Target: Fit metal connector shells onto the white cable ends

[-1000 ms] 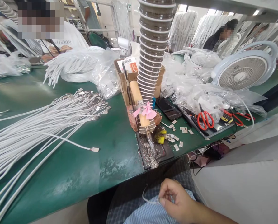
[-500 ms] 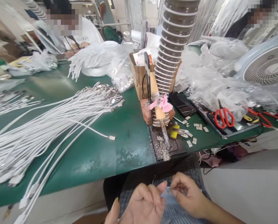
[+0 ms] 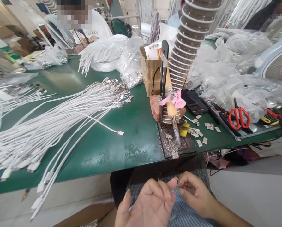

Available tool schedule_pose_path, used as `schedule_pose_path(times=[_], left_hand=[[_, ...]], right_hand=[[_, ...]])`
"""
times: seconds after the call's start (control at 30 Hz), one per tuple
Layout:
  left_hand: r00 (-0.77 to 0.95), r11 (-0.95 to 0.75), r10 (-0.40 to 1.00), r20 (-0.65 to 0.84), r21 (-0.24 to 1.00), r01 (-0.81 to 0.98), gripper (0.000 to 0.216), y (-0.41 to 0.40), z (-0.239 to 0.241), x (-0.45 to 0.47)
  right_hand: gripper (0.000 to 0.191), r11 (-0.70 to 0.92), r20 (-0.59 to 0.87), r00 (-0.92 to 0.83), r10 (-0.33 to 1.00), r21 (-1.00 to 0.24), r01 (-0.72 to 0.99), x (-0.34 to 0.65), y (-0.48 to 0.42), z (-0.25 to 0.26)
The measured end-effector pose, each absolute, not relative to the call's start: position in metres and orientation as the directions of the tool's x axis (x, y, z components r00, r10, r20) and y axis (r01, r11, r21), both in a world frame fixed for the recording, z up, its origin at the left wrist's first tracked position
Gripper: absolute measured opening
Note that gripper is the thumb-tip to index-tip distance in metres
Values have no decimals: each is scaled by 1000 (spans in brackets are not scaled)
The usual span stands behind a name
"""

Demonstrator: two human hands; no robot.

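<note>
Over my lap, in front of the table edge, my left hand (image 3: 152, 201) is turned palm up. Its thumb stands well apart and its fingers are loosely bent, with nothing visible in the palm. At the left fingertips, my right hand (image 3: 196, 195) pinches thumb and forefinger together. Whatever lies in that pinch is too small to make out. Closest to the hands on the table is a soldering iron (image 3: 170, 107) with a wooden handle and pink tie, its tip pointing down over grey crumbs (image 3: 172, 146). White cables (image 3: 60, 119) with metal plug ends lie bundled to the left.
A ribbed hose (image 3: 195, 34) comes down beside a cardboard box (image 3: 148, 74) and a brick (image 3: 155, 107). Right of it lie a phone (image 3: 195, 102), loose metal plug shells (image 3: 209, 126), red-handled scissors (image 3: 239, 118), plastic bags (image 3: 237, 85) and a fan (image 3: 279, 63). A co-worker (image 3: 99, 25) sits opposite.
The camera view has turned a little left, so the table things sit further right in the picture. Both hands keep nearly the same pose, with the right still pinching at the left fingertips.
</note>
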State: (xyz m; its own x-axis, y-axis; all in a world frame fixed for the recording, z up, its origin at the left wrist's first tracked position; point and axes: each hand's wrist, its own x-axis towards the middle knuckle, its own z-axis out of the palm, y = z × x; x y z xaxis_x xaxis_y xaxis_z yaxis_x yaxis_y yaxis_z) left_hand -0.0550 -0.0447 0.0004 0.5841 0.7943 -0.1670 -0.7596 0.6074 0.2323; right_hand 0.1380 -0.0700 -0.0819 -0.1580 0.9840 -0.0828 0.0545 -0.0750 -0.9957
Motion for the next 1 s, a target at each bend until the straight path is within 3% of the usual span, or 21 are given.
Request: schedule_pose_path(times=[0.1, 0.17, 0.23, 0.3, 0.37, 0.43, 0.53, 0.73, 0.87, 1.0], left_hand=[[562, 583, 811, -164, 310, -751, 51, -44, -3, -56], [517, 499, 846, -128, 527, -688, 45, -44, -10, -59], [489, 342, 868, -85, 817, -465, 34, -43, -17, -63], [496, 160, 863, -97, 983, -85, 35, -43, -23, -66], [519, 28, 843, -141, 975, 219, 39, -43, -25, -66], [571, -61, 810, -135, 948, 311, 28, -42, -24, -63], [611, -122, 787, -92, 947, 299, 15, -41, -21, -57], [615, -195, 788, -44, 929, 316, 19, -35, -20, -55], [633, -199, 773, -44, 931, 307, 15, -34, -21, -57], [642, -201, 765, -47, 930, 307, 14, -34, -21, -55]], right_hand=[[34, -86, -87, -150, 985, -996, 17, 140, -70, -79], [32, -115, -105, -156, 982, -992, -56, 142, -70, -74], [29, -144, -119, -168, 979, -978, -149, 145, -70, -66], [25, -158, -120, -172, 978, -961, -226, 147, -69, -56], [23, -152, -110, -156, 982, -945, -290, 148, -69, -48], [22, -155, -108, -149, 983, -924, -350, 147, -67, -43], [22, -211, -154, -158, 975, -857, -469, 144, -64, -41], [46, -368, -319, -239, 917, -448, -814, 143, -53, -34], [53, -365, -294, -267, 917, -354, -861, 146, -47, -33], [56, -398, -306, -298, 904, -349, -849, 147, -45, -36]])
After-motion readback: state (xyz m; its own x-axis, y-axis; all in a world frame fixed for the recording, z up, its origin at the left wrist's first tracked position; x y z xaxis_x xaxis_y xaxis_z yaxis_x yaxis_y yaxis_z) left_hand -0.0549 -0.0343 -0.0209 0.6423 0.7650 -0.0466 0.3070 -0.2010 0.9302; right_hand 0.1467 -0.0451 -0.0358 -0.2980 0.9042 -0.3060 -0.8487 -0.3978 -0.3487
